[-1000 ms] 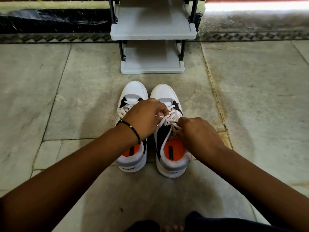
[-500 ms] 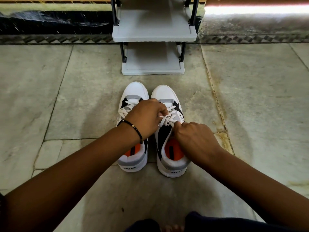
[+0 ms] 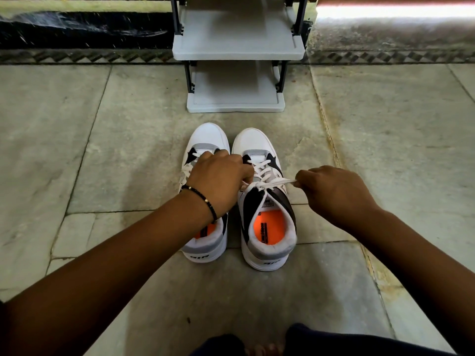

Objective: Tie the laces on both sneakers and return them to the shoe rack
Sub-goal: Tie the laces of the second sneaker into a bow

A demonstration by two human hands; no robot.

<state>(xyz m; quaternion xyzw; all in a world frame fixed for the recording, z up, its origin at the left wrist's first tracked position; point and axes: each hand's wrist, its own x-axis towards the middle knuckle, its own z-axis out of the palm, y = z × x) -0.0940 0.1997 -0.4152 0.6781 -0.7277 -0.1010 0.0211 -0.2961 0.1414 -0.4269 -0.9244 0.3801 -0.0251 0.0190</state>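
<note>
On the stone floor (image 3: 108,155), before the rack: our two sneakers sit side by side, toes toward the grey shoe rack (image 3: 237,46).
Right sneaker (image 3: 267,201): its white lace (image 3: 272,183) runs taut sideways from a knot over the tongue.
Right hand (image 3: 331,191): clenched, pinching the lace end just right of the shoe.
Left hand (image 3: 218,183): closed on the other end, we judge; its fingers hide the lace.
Pull: we should draw both ends level and evenly, keeping the knot centred.
Left sneaker (image 3: 205,242): partly under our left wrist; we cannot tell if tied.
</note>
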